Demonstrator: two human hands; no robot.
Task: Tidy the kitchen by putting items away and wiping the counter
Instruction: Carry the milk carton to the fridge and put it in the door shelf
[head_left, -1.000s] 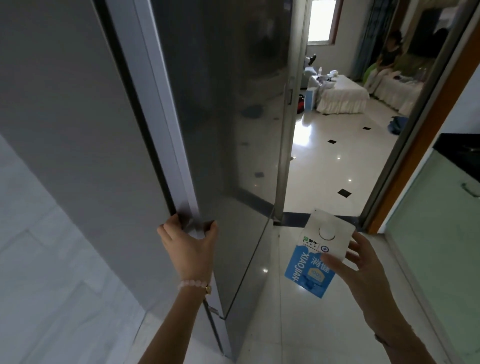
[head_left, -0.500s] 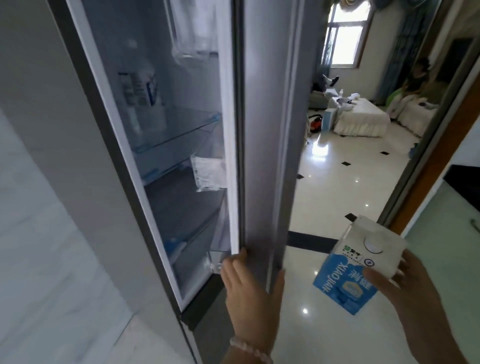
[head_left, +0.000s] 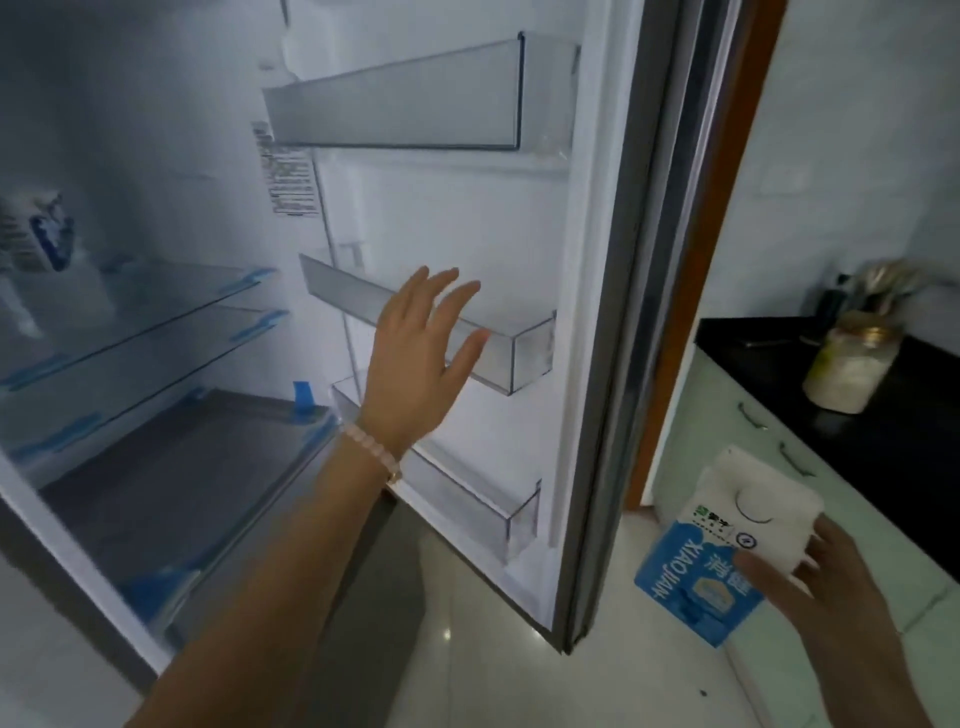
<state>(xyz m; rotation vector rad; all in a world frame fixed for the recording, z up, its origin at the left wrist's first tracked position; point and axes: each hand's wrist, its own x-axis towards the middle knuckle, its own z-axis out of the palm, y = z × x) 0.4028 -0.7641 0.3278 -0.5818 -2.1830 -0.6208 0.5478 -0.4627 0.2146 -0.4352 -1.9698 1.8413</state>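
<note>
The fridge door (head_left: 602, 312) stands wide open, its inner side facing me with three clear door bins (head_left: 405, 104). My left hand (head_left: 421, 358) is raised with fingers spread in front of the middle door bin (head_left: 524, 353), holding nothing. My right hand (head_left: 826, 587) grips a blue and white milk carton (head_left: 711, 551) low at the right, outside the fridge and tilted. Glass shelves (head_left: 135, 312) fill the fridge interior at the left, with a blurred white and blue package (head_left: 47, 234) on the upper one.
A black counter (head_left: 930, 374) at the right carries a glass jar (head_left: 852, 369) with pale contents and a utensil holder (head_left: 872, 286) behind it. Pale green cabinet fronts (head_left: 810, 467) with handles run below it. A glossy tiled floor (head_left: 493, 675) lies underneath.
The fridge door has swung from shut to fully open. My left hand let go of the door edge and now hovers open by the door bins. The carton stays in my right hand.
</note>
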